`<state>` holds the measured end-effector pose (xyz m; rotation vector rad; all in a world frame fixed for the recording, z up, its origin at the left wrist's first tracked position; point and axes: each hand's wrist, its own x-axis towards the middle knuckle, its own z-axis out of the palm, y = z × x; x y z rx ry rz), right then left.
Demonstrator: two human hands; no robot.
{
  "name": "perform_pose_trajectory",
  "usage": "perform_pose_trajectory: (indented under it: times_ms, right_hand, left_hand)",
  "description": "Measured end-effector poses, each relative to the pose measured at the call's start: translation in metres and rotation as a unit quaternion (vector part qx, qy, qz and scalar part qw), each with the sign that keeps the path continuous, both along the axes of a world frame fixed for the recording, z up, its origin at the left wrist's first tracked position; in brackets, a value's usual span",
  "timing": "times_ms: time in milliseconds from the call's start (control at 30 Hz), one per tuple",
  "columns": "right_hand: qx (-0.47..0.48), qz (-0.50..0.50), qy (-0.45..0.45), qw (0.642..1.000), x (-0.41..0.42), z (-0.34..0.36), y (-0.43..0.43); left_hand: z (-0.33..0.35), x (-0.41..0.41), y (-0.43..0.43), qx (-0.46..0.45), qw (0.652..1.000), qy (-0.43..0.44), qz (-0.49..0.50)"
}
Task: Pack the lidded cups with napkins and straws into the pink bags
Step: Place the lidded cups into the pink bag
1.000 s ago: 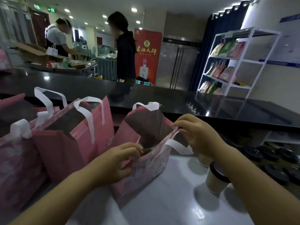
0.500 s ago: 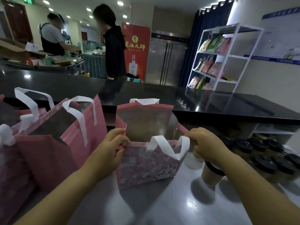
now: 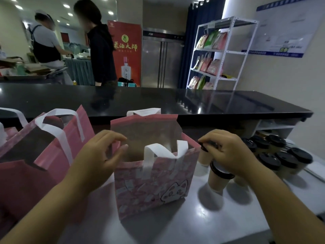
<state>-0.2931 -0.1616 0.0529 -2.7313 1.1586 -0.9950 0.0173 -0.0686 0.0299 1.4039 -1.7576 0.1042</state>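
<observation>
The left hand (image 3: pixel 98 155) pinches the left rim of the upright pink cartoon-printed bag (image 3: pixel 153 187) on the pale grey counter (image 3: pixel 193 226), while the right hand (image 3: pixel 226 152) seemingly grips a black-lidded beige cup (image 3: pixel 204 155) just beside it.

Light: dim, from ceiling spots (image 3: pixel 66 5).
Glare: streaks on black counter (image 3: pixel 158 101).
Shadows: soft, under cups (image 3: pixel 217 182) on table (image 3: pixel 228 217).
Edges: bowed, blurred.
</observation>
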Motion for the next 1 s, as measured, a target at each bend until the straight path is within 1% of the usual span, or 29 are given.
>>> perform_pose_trajectory:
  times_ms: [100, 167, 267, 367, 433, 500, 700, 767, 833, 933, 1000]
  right_hand:
    - [0.005, -0.027, -0.004, 1.0, -0.02, 0.003, -0.01]
    - [0.028, -0.058, 0.022, 0.998, -0.035, -0.002, -0.023]
    - [0.087, -0.118, 0.126, 0.981, -0.057, -0.017, -0.051]
    - [0.181, -0.16, 0.234, 0.942, -0.072, -0.038, -0.078]
    - [0.227, -0.15, 0.259, 0.927, -0.079, -0.055, -0.092]
    - [0.253, -0.134, 0.27, 0.92, -0.084, -0.07, -0.103]
    - [0.271, -0.095, 0.338, 0.896, -0.09, -0.099, -0.12]
    - [0.262, -0.081, 0.334, 0.902, -0.089, -0.1, -0.124]
    - [0.234, -0.068, 0.314, 0.918, -0.089, -0.093, -0.125]
    - [0.171, -0.056, 0.256, 0.95, -0.088, -0.069, -0.126]
    - [0.113, -0.047, 0.2, 0.972, -0.083, -0.045, -0.126]
  left_hand:
    - [0.026, -0.017, -0.007, 0.001, 0.999, -0.024, -0.028]
    - [0.04, -0.032, -0.018, 0.009, 0.997, -0.053, -0.049]
    - [0.056, -0.058, -0.039, 0.044, 0.99, -0.116, -0.074]
    - [0.065, -0.081, -0.062, 0.089, 0.976, -0.178, -0.093]
    - [0.068, -0.094, -0.076, 0.116, 0.966, -0.208, -0.097]
    - [0.069, -0.103, -0.086, 0.126, 0.96, -0.226, -0.104]
    - [0.061, -0.112, -0.1, 0.147, 0.956, -0.238, -0.087]
    - [0.058, -0.11, -0.1, 0.137, 0.961, -0.228, -0.077]
    - [0.055, -0.108, -0.097, 0.131, 0.966, -0.213, -0.067]
    - [0.054, -0.101, -0.092, 0.123, 0.972, -0.194, -0.052]
    - [0.055, -0.094, -0.086, 0.114, 0.977, -0.176, -0.041]
